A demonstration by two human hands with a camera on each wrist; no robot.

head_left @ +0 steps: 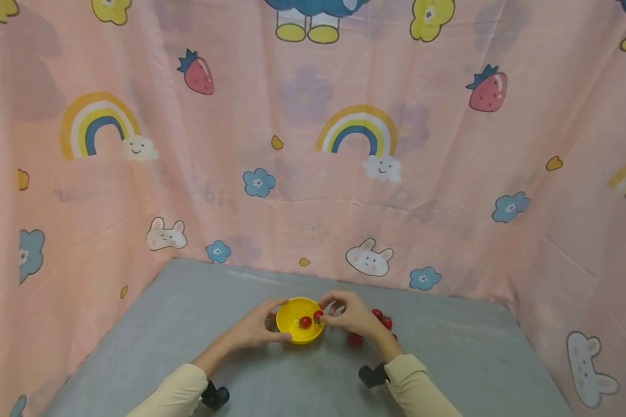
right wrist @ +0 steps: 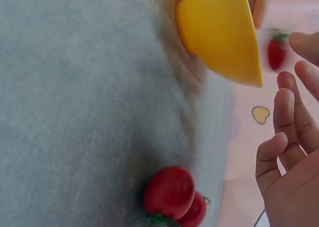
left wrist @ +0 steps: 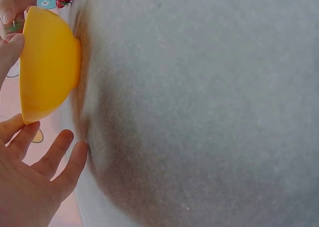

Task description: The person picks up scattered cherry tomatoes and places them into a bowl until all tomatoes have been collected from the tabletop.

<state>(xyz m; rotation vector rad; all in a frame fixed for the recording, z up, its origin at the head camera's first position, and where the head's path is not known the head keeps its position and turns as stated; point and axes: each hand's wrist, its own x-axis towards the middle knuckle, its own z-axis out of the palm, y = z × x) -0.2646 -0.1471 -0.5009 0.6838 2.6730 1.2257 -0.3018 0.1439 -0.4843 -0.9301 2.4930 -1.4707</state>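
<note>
A yellow bowl point(head_left: 301, 337) stands on the grey cloth, with a cherry tomato point(head_left: 305, 322) inside. My left hand point(head_left: 253, 325) holds the bowl from its left side, thumb and index finger at opposite parts of the rim point(left wrist: 22, 82). Over the bowl's right rim is my right hand point(head_left: 352, 314). A second cherry tomato point(right wrist: 277, 52), blurred, hangs just off its fingertips, above the opening. The right thumb and fingers point(right wrist: 285, 105) look spread apart rather than pinching it.
More tomatoes point(head_left: 387, 322) lie on the grey cloth point(head_left: 464, 347) right of the bowl, partly behind the right forearm. A small reddish thing point(head_left: 271, 317) shows between left hand and bowl. A pink patterned curtain point(head_left: 292, 220) rises behind the table.
</note>
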